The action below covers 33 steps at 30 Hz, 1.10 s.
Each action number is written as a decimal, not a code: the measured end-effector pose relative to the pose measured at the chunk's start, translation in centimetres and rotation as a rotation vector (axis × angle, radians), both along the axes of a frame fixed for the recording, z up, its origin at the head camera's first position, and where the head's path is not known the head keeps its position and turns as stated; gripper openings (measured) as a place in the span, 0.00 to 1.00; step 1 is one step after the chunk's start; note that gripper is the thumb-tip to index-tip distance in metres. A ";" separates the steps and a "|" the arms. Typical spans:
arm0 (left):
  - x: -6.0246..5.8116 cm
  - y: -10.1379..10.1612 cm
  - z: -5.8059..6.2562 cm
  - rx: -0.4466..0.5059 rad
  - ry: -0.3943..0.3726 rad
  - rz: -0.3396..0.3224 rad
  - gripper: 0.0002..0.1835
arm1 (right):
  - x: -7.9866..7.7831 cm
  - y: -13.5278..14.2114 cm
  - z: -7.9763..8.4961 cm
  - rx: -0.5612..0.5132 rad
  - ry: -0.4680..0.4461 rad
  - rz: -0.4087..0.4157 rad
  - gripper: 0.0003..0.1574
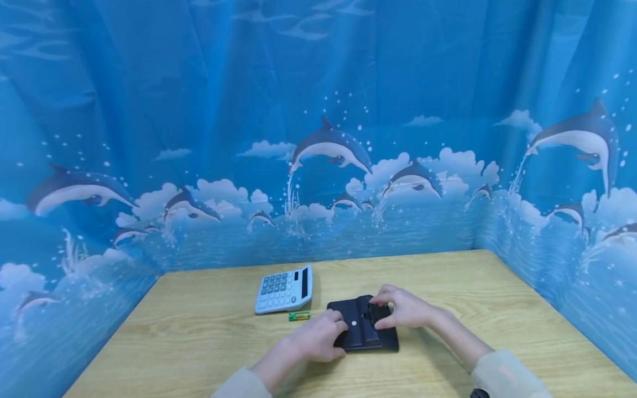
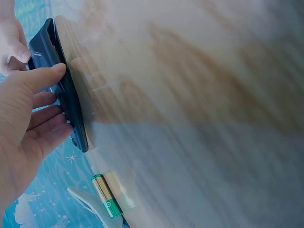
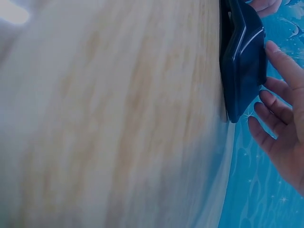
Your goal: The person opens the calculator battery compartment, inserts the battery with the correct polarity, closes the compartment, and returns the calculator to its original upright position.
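Note:
A flat black plastic device [image 1: 355,331] lies on the table, with a raised band and a white dot on its upper face. My left hand [image 1: 320,336] grips its left side, thumb along the near edge and fingers over the top. In the left wrist view the thumb of the left hand [image 2: 28,109] presses the rim of the device [image 2: 71,104]. On the device's right part, my right hand [image 1: 405,309] pinches a small black panel [image 1: 380,313] between thumb and forefinger. The right wrist view shows the right hand's fingertips [image 3: 270,46] right at the device's upper face.
Left of the device lies a green and gold battery [image 1: 299,316]; the left wrist view shows this battery [image 2: 107,195] too. A white calculator [image 1: 285,290] sits behind it on the wooden table [image 1: 199,331]. A blue dolphin-print curtain [image 1: 249,83] surrounds the table's back and sides.

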<state>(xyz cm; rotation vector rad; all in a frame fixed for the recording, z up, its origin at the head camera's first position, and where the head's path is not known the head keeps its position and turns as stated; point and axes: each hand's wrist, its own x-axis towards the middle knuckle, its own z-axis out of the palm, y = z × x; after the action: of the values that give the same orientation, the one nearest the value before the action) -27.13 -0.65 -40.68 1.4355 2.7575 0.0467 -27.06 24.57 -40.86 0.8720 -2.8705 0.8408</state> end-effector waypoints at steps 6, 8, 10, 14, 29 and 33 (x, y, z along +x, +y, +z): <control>0.0 0.1 0.1 -0.002 -0.009 0.010 0.23 | 0.0 0.0 0.1 0.014 -0.007 0.011 0.36; 0.1 0.1 0.1 -0.001 -0.005 0.011 0.23 | 0.0 0.0 0.1 0.018 0.001 0.017 0.35; 0.1 0.1 0.0 0.000 0.001 0.010 0.23 | 0.1 -0.1 0.1 0.020 0.011 0.020 0.35; 0.1 0.0 0.0 0.005 0.010 0.002 0.23 | 0.1 -0.1 0.1 0.018 0.011 0.015 0.35; 0.0 0.0 -0.2 0.015 0.020 -0.017 0.23 | 0.1 0.0 0.2 0.032 0.042 0.019 0.35; -0.1 0.1 -0.2 0.010 0.013 -0.012 0.23 | 0.2 -0.1 0.4 0.041 0.045 0.035 0.34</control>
<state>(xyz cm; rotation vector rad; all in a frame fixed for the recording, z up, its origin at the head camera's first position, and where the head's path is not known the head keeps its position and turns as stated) -27.19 -0.59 -40.92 1.4601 2.7633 0.0514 -26.90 24.47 -40.45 0.9352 -2.8517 0.7583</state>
